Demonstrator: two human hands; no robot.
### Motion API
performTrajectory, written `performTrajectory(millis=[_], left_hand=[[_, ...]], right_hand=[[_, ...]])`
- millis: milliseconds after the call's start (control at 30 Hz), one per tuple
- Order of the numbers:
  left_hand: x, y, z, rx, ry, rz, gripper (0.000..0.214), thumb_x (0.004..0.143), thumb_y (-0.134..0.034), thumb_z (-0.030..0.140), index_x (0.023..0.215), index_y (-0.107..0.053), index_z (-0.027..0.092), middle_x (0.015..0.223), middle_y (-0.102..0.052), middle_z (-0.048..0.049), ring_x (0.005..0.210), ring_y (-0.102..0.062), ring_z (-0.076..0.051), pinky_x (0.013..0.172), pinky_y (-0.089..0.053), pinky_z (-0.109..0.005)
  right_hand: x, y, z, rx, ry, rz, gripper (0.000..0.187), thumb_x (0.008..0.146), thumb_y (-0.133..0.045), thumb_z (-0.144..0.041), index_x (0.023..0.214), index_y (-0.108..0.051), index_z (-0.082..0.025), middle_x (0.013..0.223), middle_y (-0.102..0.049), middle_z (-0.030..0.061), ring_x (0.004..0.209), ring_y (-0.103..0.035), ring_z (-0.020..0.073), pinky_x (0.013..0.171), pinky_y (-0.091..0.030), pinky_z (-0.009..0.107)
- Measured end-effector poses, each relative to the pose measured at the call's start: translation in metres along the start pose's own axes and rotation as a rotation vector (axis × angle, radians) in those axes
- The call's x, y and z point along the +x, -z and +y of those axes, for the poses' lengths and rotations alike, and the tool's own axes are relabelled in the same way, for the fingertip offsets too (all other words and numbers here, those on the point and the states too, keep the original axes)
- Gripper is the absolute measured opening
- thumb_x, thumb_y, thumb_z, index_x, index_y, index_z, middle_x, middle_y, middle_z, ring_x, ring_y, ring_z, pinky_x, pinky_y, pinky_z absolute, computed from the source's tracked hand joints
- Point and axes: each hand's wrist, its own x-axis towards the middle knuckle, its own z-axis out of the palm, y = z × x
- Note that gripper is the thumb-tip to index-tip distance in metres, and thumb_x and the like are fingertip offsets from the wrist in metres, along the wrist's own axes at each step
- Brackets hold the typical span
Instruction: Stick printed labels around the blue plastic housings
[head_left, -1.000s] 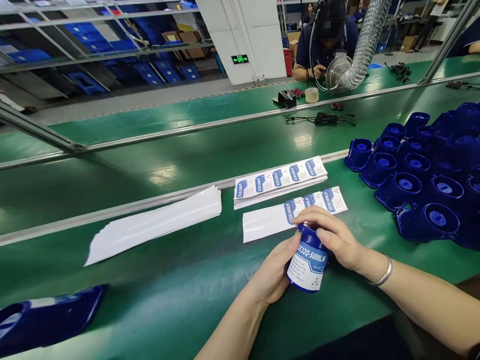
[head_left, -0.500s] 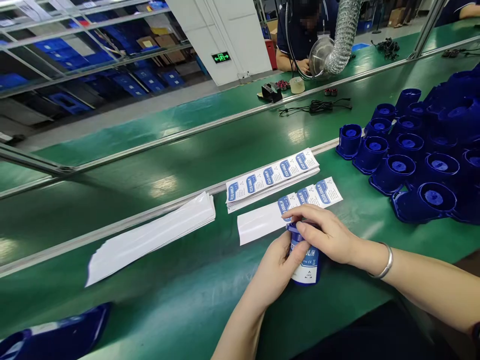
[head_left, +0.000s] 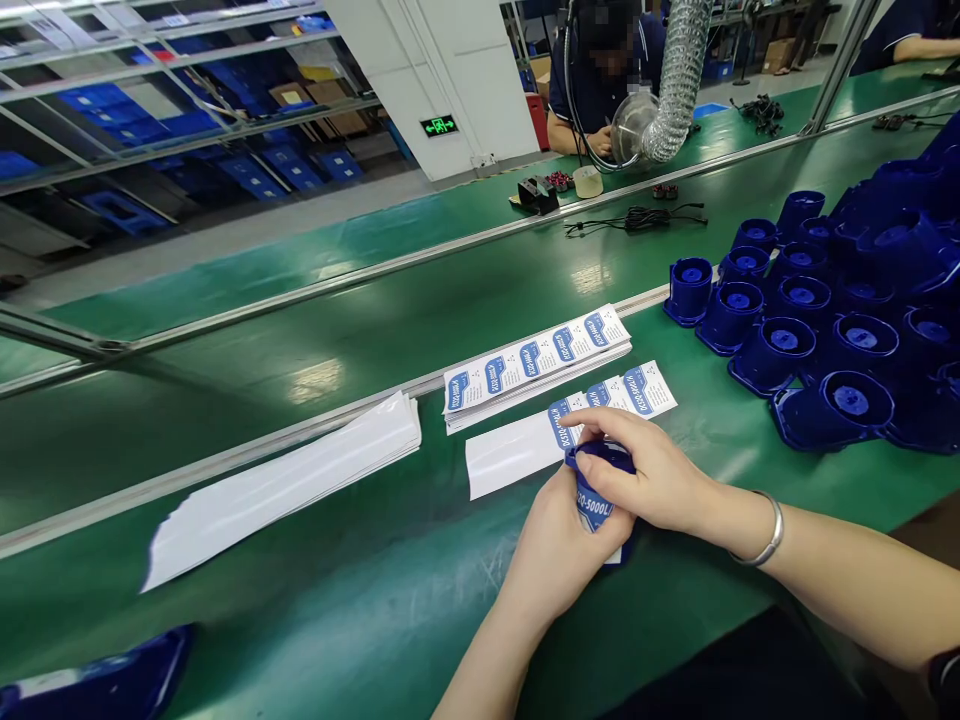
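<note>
Between my hands is a cup-shaped blue plastic housing (head_left: 616,458) with a white and blue label (head_left: 592,508) on its side. My left hand (head_left: 559,550) is wrapped round the housing from the left, its thumb lying across the label and covering the lower print. My right hand (head_left: 656,468) grips the top end, thumb and fingers around the rim. Just beyond them lies a label strip (head_left: 514,455), its left part bare white backing and its right part still bearing blue-printed labels. My right fingertips overlap the strip's near edge in this view.
Behind the strip sits a stack of label sheets (head_left: 536,360). White backing strips (head_left: 292,485) lie to the left. Many blue housings (head_left: 832,405) crowd the right, and another blue part (head_left: 105,680) is at lower left. Across the bench a person (head_left: 600,70) works beside a duct (head_left: 679,90).
My left thumb has slid right across the label, hiding more of its lower part. The housing has turned slightly in my hands. The whole view has shifted a little.
</note>
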Motion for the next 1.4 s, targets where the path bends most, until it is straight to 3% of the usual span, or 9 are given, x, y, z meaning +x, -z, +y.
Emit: performTrajectory(millis=[167, 233, 333, 600, 767, 933, 1067, 1300, 1400], left_hand=[[0.002, 0.008, -0.007, -0.643, 0.103, -0.091, 0.05, 0.081, -0.072, 0.055, 0.108, -0.07, 0.012, 0.109, -0.073, -0.0134, 0.103, -0.066, -0.032, 0.087, -0.051, -0.038], [0.004, 0.008, -0.011, -0.865, 0.161, -0.094, 0.049, 0.084, -0.07, 0.055, 0.107, -0.072, 0.012, 0.106, -0.074, -0.0136, 0.101, -0.066, -0.03, 0.086, -0.051, -0.037], [0.005, 0.004, -0.017, -0.98, 0.21, -0.092, 0.04, 0.083, -0.075, 0.048, 0.105, -0.074, 0.014, 0.102, -0.075, -0.0113, 0.099, -0.067, -0.027, 0.081, -0.051, -0.031], [0.001, -0.002, -0.015, -0.892, 0.106, -0.094, 0.038, 0.088, -0.071, 0.046, 0.112, -0.072, 0.016, 0.112, -0.072, -0.0103, 0.107, -0.063, -0.027, 0.089, -0.049, -0.033], [0.0, 0.003, -0.013, -0.643, -0.005, -0.145, 0.045, 0.09, -0.068, 0.046, 0.125, -0.063, 0.018, 0.119, -0.068, -0.0098, 0.111, -0.06, -0.028, 0.093, -0.048, -0.037], [-0.001, 0.006, -0.009, -0.357, -0.038, -0.103, 0.041, 0.089, -0.066, 0.044, 0.118, -0.063, 0.016, 0.106, -0.07, -0.0091, 0.103, -0.062, -0.029, 0.089, -0.049, -0.038], [0.0, 0.003, -0.001, -0.268, -0.053, -0.051, 0.039, 0.083, -0.07, 0.037, 0.116, -0.063, 0.017, 0.11, -0.07, -0.0091, 0.102, -0.063, -0.029, 0.088, -0.049, -0.037], [0.002, -0.004, 0.0, -0.267, -0.012, 0.012, 0.045, 0.073, -0.08, 0.03, 0.113, -0.063, 0.017, 0.111, -0.071, -0.0093, 0.098, -0.065, -0.029, 0.084, -0.05, -0.035], [0.003, 0.0, -0.006, -0.516, 0.025, -0.024, 0.045, 0.077, -0.078, 0.045, 0.11, -0.069, 0.016, 0.111, -0.073, -0.0104, 0.101, -0.064, -0.028, 0.085, -0.049, -0.034]], right_hand=[[0.003, 0.006, 0.005, 0.266, 0.04, 0.002, 0.033, 0.094, -0.055, -0.035, 0.124, -0.061, -0.022, 0.109, -0.063, 0.006, 0.105, -0.059, 0.022, 0.092, -0.049, 0.037], [0.004, 0.008, 0.008, 0.349, 0.059, 0.0, 0.033, 0.096, -0.053, -0.038, 0.124, -0.061, -0.023, 0.114, -0.062, 0.0062, 0.11, -0.058, 0.0222, 0.093, -0.048, 0.036], [0.004, 0.009, 0.014, 0.359, 0.079, -0.011, 0.035, 0.098, -0.053, -0.042, 0.126, -0.061, -0.024, 0.117, -0.062, 0.0064, 0.112, -0.057, 0.0229, 0.098, -0.046, 0.037], [0.001, 0.005, 0.018, 0.249, 0.141, 0.021, 0.034, 0.1, -0.05, -0.042, 0.126, -0.061, -0.025, 0.113, -0.063, 0.0061, 0.107, -0.059, 0.022, 0.095, -0.047, 0.036], [0.001, 0.002, 0.014, 0.174, 0.117, 0.05, 0.034, 0.098, -0.051, -0.032, 0.129, -0.059, -0.023, 0.11, -0.063, 0.0057, 0.105, -0.059, 0.0204, 0.093, -0.048, 0.035], [0.0, 0.001, 0.012, 0.134, 0.104, 0.052, 0.037, 0.095, -0.05, -0.028, 0.131, -0.055, -0.022, 0.106, -0.062, 0.0053, 0.098, -0.06, 0.0194, 0.089, -0.05, 0.035], [0.0, 0.0, 0.01, 0.081, 0.096, 0.055, 0.039, 0.095, -0.05, -0.031, 0.133, -0.054, -0.022, 0.107, -0.061, 0.0061, 0.1, -0.06, 0.0207, 0.093, -0.049, 0.038], [0.002, 0.0, 0.017, 0.109, 0.072, 0.036, 0.04, 0.095, -0.052, -0.034, 0.134, -0.053, -0.025, 0.108, -0.061, 0.0053, 0.101, -0.059, 0.0213, 0.094, -0.048, 0.038], [0.005, 0.003, 0.022, 0.231, 0.034, 0.03, 0.039, 0.097, -0.051, -0.04, 0.132, -0.054, -0.025, 0.109, -0.06, 0.0057, 0.102, -0.059, 0.0216, 0.093, -0.048, 0.037]])
